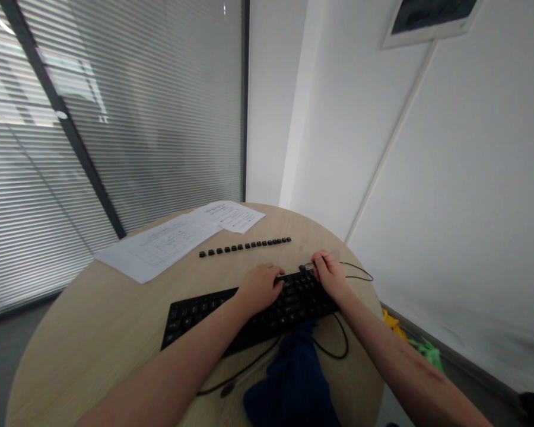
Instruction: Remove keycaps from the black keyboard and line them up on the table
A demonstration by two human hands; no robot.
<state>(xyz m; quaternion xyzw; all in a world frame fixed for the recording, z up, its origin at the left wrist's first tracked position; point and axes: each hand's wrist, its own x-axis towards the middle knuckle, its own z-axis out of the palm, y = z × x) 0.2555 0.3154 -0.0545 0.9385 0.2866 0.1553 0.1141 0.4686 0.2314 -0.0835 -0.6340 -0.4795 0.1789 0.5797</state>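
Note:
A black keyboard point(213, 314) lies on a round wooden table point(93, 332). My left hand point(260, 287) rests on the keys near the keyboard's right part, fingers curled down onto them. My right hand point(329, 274) is at the keyboard's far right corner, fingers pinched on a small thin tool point(306, 267) over a key. A row of several removed black keycaps point(244, 245) lies on the table beyond the keyboard.
Printed paper sheets point(169, 243) lie at the table's far left. A dark blue cloth point(293, 379) sits at the near edge with the keyboard's black cable point(338, 350) looping beside it. Window blinds stand left, a white wall right. Yellow and green items point(409, 344) lie on the floor.

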